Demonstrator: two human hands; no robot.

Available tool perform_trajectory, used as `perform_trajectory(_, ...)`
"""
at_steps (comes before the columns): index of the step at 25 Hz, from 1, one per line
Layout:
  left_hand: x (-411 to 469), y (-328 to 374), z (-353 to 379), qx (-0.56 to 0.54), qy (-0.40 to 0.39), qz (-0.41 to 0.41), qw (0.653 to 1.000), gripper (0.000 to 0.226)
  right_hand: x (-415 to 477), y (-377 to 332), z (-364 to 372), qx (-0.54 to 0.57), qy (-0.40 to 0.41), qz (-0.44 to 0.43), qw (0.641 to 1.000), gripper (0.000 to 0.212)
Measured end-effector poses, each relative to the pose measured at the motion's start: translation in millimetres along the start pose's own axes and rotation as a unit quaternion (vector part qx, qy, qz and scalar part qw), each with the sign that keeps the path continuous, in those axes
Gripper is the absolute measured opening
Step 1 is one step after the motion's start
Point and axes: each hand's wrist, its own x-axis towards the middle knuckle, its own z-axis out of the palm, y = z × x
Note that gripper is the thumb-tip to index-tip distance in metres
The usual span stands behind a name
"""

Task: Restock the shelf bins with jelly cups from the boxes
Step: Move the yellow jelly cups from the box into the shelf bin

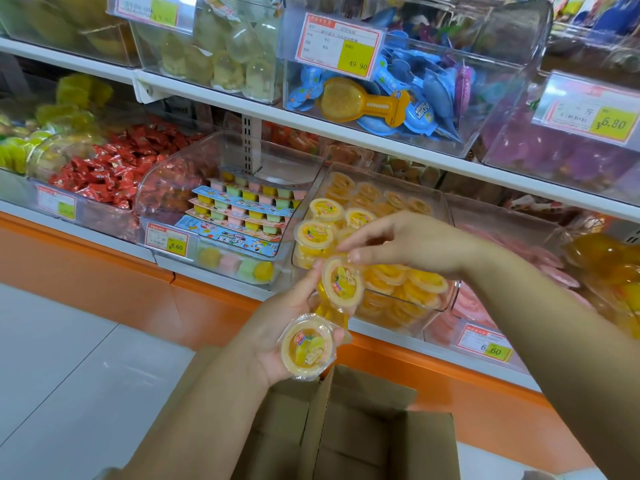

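Note:
My left hand [277, 327] holds two yellow jelly cups: one flat in the palm [308, 346] and one tilted up at the fingertips [342, 281]. My right hand [408, 242] reaches over from the right, and its thumb and fingertips touch the top rim of the upper cup. Both hands hover in front of a clear shelf bin [446, 299] partly filled with the same yellow jelly cups [323, 207]. Below the hands stands an open cardboard box [363, 431]; its inside looks dark and I see no cups in it.
A clear bin of multi-coloured jelly strips [242, 209] sits to the left and a bin of red-wrapped sweets [107, 168] further left. A pink-filled bin [485, 306] lies to the right. The upper shelf [311, 117] overhangs the bins. An orange shelf base [138, 282] meets pale floor tiles [69, 375].

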Motion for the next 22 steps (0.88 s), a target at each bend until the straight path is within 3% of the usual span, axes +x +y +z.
perform_trajectory(2, -3.2, -4.0, 1.3, -0.003, -0.025, -0.006, 1.0, 0.042, -1.1, 1.7, 4.8, 0.026, -0.012, -0.001, 1.0, 0.008)
perform_trajectory(4, -8.8, -9.1, -1.1, -0.047, -0.064, -0.038, 0.996, 0.049, -1.6, 12.8, -1.9, 0.063, 0.036, 0.02, 0.997, 0.003)
perform_trajectory(7, -19.5, -15.8, -2.3, -0.16, -0.067, -0.058, 0.983, 0.056, -1.0, 49.9, -32.7, 0.138, 0.261, 0.091, 0.951, 0.008)
perform_trajectory(9, -25.0, -16.0, -2.7, -0.208, -0.06, -0.07, 0.974, 0.044, -5.4, 76.5, -52.5, 0.092, 0.387, 0.159, 0.904, 0.007)
perform_trajectory(10, -27.2, -14.8, -3.0, -0.227, -0.059, -0.083, 0.969, 0.037, -7.7, 88.2, -58.6, 0.068, 0.408, 0.198, 0.889, 0.011)
perform_trajectory(14, -30.3, -13.6, -7.6, -0.263, -0.032, -0.11, 0.958, 0.027, -7.5, 109.2, -59.3, 0.053, 0.358, 0.303, 0.881, 0.026)
perform_trajectory(17, -33.3, -14.0, -7.8, -0.262, -0.018, -0.099, 0.96, 0.023, -2.2, 108.7, -54.6, 0.026, 0.347, 0.315, 0.883, 0.037)
perform_trajectory(22, -32.9, -13.4, -7.7, -0.267, -0.023, -0.108, 0.957, 0.024, -1.2, 105.9, -55.1, -0.057, 0.305, 0.325, 0.893, 0.033)
